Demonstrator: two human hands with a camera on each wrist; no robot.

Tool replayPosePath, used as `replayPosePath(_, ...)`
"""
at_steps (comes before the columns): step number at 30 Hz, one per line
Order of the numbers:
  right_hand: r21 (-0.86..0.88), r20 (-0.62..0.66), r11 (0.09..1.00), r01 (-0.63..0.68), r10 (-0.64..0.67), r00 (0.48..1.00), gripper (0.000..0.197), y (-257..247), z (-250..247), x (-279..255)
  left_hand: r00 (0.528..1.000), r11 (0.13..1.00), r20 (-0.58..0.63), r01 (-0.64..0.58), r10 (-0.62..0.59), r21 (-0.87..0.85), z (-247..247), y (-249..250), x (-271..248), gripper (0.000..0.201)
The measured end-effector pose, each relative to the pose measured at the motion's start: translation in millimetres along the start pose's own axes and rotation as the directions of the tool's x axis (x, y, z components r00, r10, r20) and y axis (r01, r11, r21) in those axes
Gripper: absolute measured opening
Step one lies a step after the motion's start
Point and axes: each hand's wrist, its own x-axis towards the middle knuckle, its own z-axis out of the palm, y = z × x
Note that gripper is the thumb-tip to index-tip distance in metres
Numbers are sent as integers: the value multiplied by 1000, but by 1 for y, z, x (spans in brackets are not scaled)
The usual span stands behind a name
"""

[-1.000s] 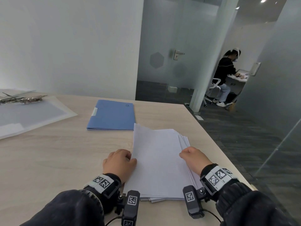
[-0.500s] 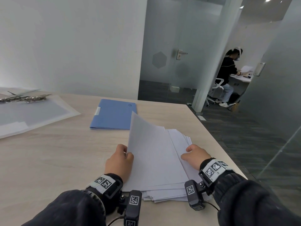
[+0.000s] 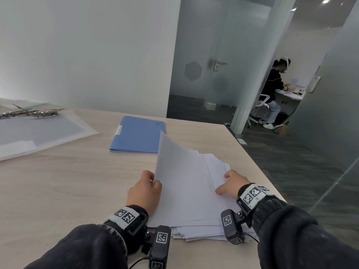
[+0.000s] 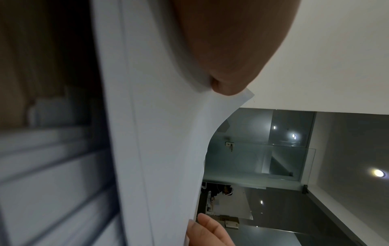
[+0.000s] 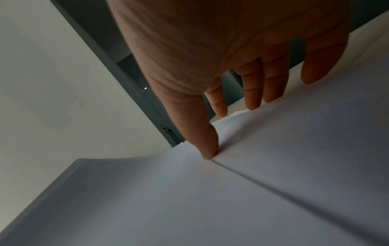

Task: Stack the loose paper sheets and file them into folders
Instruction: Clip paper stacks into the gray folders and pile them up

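Note:
A fanned stack of white paper sheets (image 3: pixel 194 200) lies on the wooden table in front of me. My left hand (image 3: pixel 150 182) pinches the left edge of the top sheets and holds that side lifted, so they curve upward. In the left wrist view my thumb (image 4: pixel 231 50) presses on the raised sheets (image 4: pixel 157 133). My right hand (image 3: pixel 228 182) rests with straight fingers on the stack's right side. Its thumb (image 5: pixel 207 149) touches the edge of an upper sheet (image 5: pixel 294 166). A closed blue folder (image 3: pixel 138 134) lies just beyond the stack.
A clear plastic folder (image 3: pixel 38 133) with a metal clip (image 3: pixel 33 113) lies at the far left of the table. The table's right edge (image 3: pixel 254 156) runs close to the stack. Behind a glass partition a person (image 3: pixel 274 88) sits at another desk.
The top sheets lay flat a second ago. My left hand has since raised their left edge, and my right hand has uncurled and spread on the stack's right side.

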Motion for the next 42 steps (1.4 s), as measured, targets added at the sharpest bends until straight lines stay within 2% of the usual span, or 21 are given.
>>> replayPosePath(8, 62, 35, 998, 21, -23, 999, 84, 3, -4, 1, 1000, 1000, 10, 6, -6, -1, -2, 2, -1, 5)
replayPosePath(11, 107, 12, 994, 35, -36, 999, 78, 3, -4, 2, 1000, 1000, 14, 8, -8, -3, -3, 2, -2, 4)
replayPosePath(13, 137, 2, 990, 29, -30, 1000, 66, 0, -5, 4, 1000, 1000, 17, 7, -7, -3, -4, 3, -3, 4)
replayPosePath(16, 143, 38, 990, 21, -27, 999, 20, -3, -7, 6, 1000, 1000, 21, 7, -7, 6, -5, 5, -4, 5)
replayPosePath(17, 138, 36, 990, 38, -43, 998, 12, -2, -7, 8, 1000, 1000, 23, 11, -11, 9, -5, 6, -5, 6)
replayPosePath(20, 182, 33, 981, 69, -76, 997, 16, 0, -9, 6, 999, 1000, 31, 21, -22, 18, -7, 9, -6, 8)
replayPosePath(21, 164, 46, 984, 66, -74, 996, 11, 0, -10, 3, 999, 999, 36, 25, -26, 22, -8, 10, -7, 9)
replayPosePath(24, 270, 82, 962, 37, -61, 995, 6, -4, -10, -7, 997, 999, 69, 32, -34, 36, -10, 12, -8, 18)
replayPosePath(25, 413, 116, 910, -16, -35, 993, 6, -5, -6, -10, 996, 999, 85, 29, -32, 41, -10, 13, -9, 22)
replayPosePath(27, 621, 183, 781, -70, -58, 981, 38, -7, 5, -17, 994, 998, 112, 14, -21, 62, -11, 14, -10, 29)
replayPosePath(28, 713, 181, 695, -91, -58, 982, 44, -7, 11, -17, 992, 997, 127, 7, -17, 77, -13, 14, -11, 33)
replayPosePath(29, 746, 203, 656, -110, -67, 977, 41, -7, 15, -17, 990, 997, 138, -3, -8, 81, -14, 14, -12, 36)
replayPosePath(31, 740, 213, 666, -95, -98, 972, 39, -12, 20, -26, 987, 998, 158, -14, 4, 61, -15, 11, -13, 39)
replayPosePath(34, 762, 171, 647, -23, -166, 971, 54, -20, 30, -34, 983, 995, 185, 9, 9, -95, -20, 4, -12, 46)
replayPosePath(36, 786, 112, 616, 60, -237, 965, 50, -27, 31, -46, 986, 972, 167, 21, 19, -234, -27, -1, -10, 50)
replayPosePath(39, 847, 3, 505, 164, -315, 949, 29, -38, 32, -59, 987, 899, 158, 88, -22, -429, -45, -7, -6, 47)
replayPosePath(42, 872, -89, 415, 262, -392, 916, 24, -54, 31, -74, 960, 723, 245, 268, -140, -637, -68, -10, 1, 25)
